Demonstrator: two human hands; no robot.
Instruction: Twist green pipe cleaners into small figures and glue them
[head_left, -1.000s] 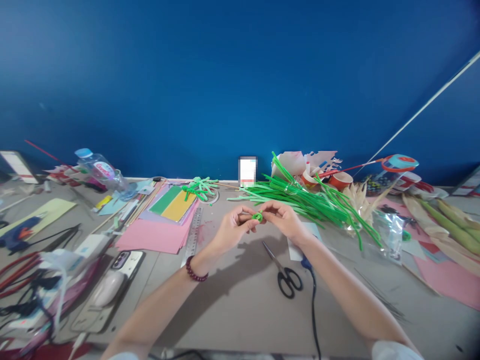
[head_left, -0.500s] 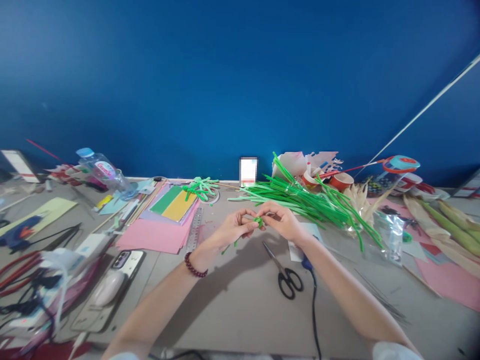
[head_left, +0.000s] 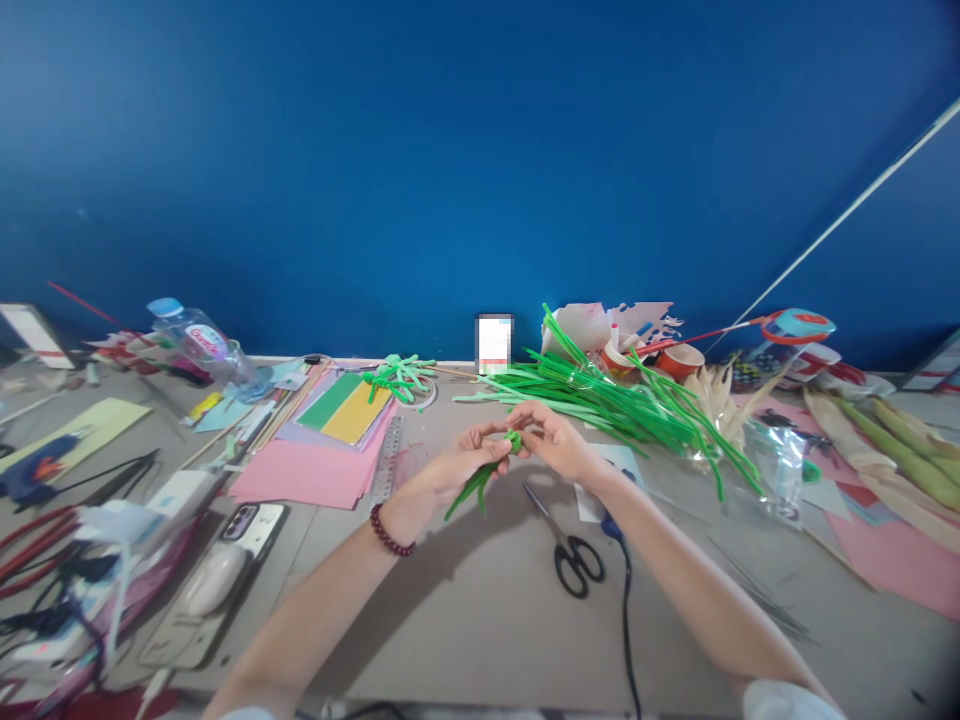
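Between my two hands is a small green pipe-cleaner piece (head_left: 513, 440), coiled into a tight knot at the top, with loose stems trailing down below my left palm. My left hand (head_left: 469, 458), a dark red bead bracelet on its wrist, pinches the piece from the left. From the other side, the fingertips of my right hand (head_left: 553, 440) close on the coiled part. Black-handled scissors (head_left: 566, 550) lie on the table just below my right hand, blades pointing up and left. Behind my hands spreads a large bundle of green pipe cleaners (head_left: 615, 400).
Pink paper sheets (head_left: 300, 475) and a clear ruler (head_left: 387, 460) lie left of my hands. Further left are a phone (head_left: 259, 530) with a white mouse on it, a plastic bottle (head_left: 206, 345) and a glue gun (head_left: 45, 465). Corn husks (head_left: 862, 440) lie at right.
The green piece has turned in my fingers, so more of its stems show below my left hand. Both hands stay close together; the view has shifted slightly.
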